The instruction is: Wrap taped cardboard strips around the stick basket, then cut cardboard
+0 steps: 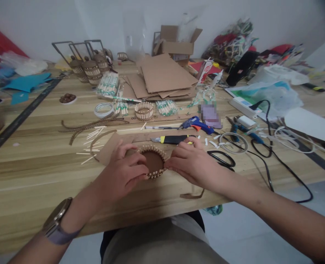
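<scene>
The left hand (131, 165) grips the left side of a little round basket (154, 162) with short sticks around it, and the right hand (191, 159) pinches its right edge. The basket is in the near middle of the counter (41, 190). A black and yellow knife (176, 139) lies just on its far side. Thin loose sticks (92, 150) lie to the left.

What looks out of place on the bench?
Loose pale sticks lie scattered left of the round piece, unlike the bagged sticks beyond. The utility knife, blade apparently exposed, lies close to the right hand.
</scene>
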Motion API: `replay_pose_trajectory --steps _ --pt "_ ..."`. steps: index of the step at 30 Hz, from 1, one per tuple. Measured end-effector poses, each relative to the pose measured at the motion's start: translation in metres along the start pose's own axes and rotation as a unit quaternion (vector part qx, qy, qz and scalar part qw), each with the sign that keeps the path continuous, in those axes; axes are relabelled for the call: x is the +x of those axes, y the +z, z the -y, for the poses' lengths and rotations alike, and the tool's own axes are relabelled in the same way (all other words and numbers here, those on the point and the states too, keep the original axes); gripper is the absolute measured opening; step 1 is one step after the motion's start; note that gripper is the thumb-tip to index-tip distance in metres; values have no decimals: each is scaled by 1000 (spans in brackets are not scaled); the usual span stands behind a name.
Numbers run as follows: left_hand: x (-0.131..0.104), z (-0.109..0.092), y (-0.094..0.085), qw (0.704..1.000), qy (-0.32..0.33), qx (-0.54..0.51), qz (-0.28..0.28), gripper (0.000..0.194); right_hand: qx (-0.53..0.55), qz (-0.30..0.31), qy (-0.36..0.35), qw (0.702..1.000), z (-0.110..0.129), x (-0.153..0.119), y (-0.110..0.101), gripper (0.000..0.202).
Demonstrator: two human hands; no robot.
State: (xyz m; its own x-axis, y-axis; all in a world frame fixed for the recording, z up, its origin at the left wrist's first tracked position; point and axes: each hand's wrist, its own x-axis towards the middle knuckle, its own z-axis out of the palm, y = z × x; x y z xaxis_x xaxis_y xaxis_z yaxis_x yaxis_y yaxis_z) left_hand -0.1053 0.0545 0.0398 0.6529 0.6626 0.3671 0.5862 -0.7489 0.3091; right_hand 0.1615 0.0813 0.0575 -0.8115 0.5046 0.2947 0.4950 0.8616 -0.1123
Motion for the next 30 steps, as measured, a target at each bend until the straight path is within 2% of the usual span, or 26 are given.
replay_pose_trajectory --steps 6,11,14,16,18,22,26,28,30 --pt "-12 17 23 996 23 80 -21 22 -53 -3 -4 999 7 -7 24 23" --pt "-9 10 21 996 10 87 -12 11 -57 -13 9 998 11 -8 26 25" --pt "0 0 18 997 12 77 -4 25 -61 -24 11 998 11 -7 26 25" --pt "5 -4 20 997 26 75 5 21 -58 -29 12 998 11 -7 27 25" --pt "8 -5 25 997 37 70 4 13 -56 -30 11 998 11 -7 28 25" --pt "7 1 33 998 37 53 -6 17 -47 -28 13 998 11 -8 29 26" --pt "7 0 30 997 35 62 -13 14 -40 -22 18 999 11 -7 30 24" --pt "9 -4 28 997 21 69 -7 8 -39 -23 17 999 11 -6 30 24" --pt "11 -9 27 998 4 70 8 10 -38 -22 15 999 12 -5 30 25"
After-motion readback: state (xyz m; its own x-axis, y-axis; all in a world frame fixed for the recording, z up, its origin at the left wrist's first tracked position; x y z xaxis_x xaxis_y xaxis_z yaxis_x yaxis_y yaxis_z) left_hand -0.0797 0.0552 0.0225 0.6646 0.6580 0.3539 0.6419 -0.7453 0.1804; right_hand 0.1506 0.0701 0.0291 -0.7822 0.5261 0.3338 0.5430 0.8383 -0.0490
